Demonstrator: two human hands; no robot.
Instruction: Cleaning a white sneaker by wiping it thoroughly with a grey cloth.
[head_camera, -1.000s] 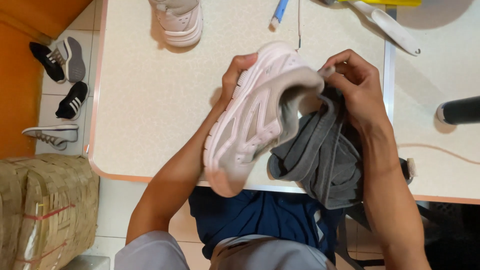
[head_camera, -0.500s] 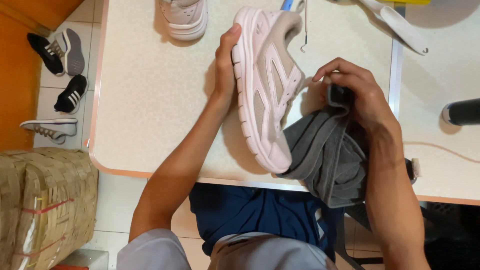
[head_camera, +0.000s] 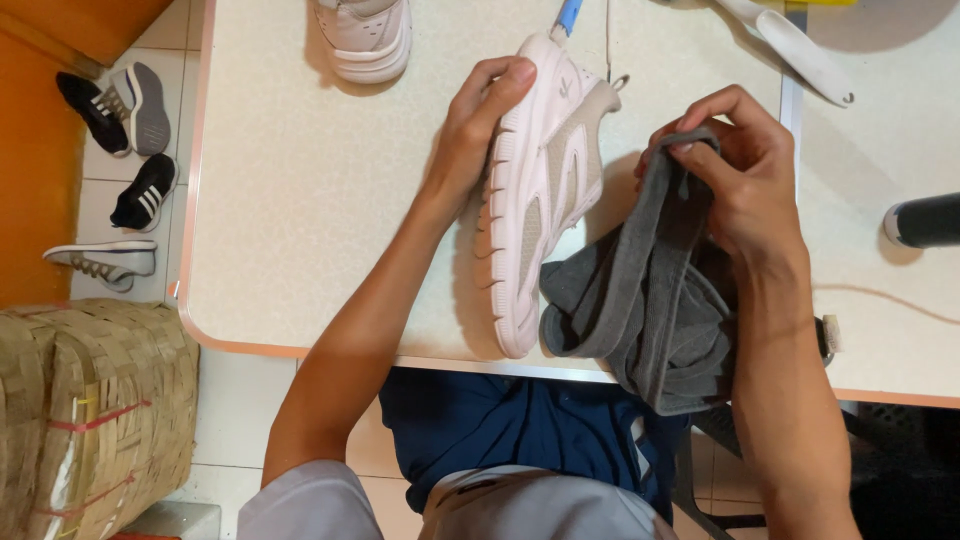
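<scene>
Nearest to you, your lap in dark blue cloth shows under the table edge (head_camera: 300, 352), and the lower folds of the grey cloth (head_camera: 640, 310) hang over that edge toward it. How far the cloth drops behind your right forearm is hidden.

Your right hand (head_camera: 745, 185) has its fingers closed on the top of the grey cloth, pinching a bunched fold between thumb and fingertips; the palm side is turned away, so the rest of the grip cannot be made out. Just left of it, touching the cloth, the pale pink sneaker (head_camera: 535, 190) lies on its side on the table, sole toward your left arm, toe pointing back at you. Your left hand (head_camera: 480, 125) grips it at the heel, thumb over the top, fingers curled behind where they cannot be seen.

Farther out, a second pale sneaker (head_camera: 365, 35) and a blue-handled brush (head_camera: 568, 15) are cut off by the top edge, as is a white shoehorn-like piece (head_camera: 795, 50). A dark cylinder (head_camera: 925, 222) is cut off at the right.

On the floor to the left, a woven basket (head_camera: 90, 420) with red strapping sits near you, and beyond it several dark and grey shoes (head_camera: 125, 150).
</scene>
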